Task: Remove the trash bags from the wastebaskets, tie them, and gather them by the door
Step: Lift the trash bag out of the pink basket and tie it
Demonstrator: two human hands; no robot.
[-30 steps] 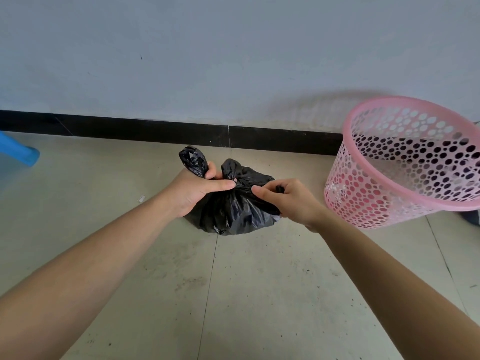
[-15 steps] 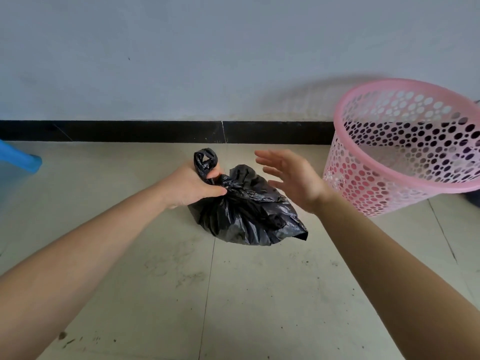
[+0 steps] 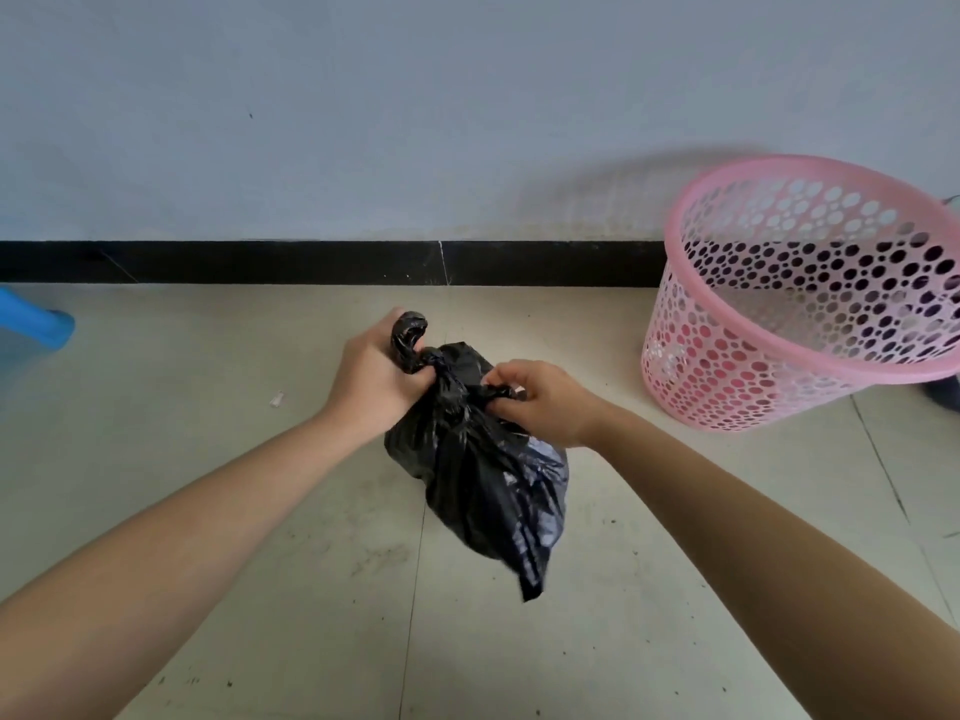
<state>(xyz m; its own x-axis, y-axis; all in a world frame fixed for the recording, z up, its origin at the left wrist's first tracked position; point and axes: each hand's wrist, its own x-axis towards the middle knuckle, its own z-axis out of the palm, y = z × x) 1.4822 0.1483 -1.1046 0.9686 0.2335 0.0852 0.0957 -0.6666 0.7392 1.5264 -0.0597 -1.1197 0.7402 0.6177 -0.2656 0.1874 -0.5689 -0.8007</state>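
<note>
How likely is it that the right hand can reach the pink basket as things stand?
Probably yes, once it lets go. The right hand pinches a twisted end of the bag, which the left hand also grips. The basket stands to its right, with only bare floor between.

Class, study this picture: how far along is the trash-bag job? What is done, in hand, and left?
Done: the black trash bag is out of the pink wastebasket, which shows no liner. In hand: the left hand and right hand each grip a twisted end beside the knot, apparently tightening it. Left: taking the bag to the door, which is not in view.
</note>
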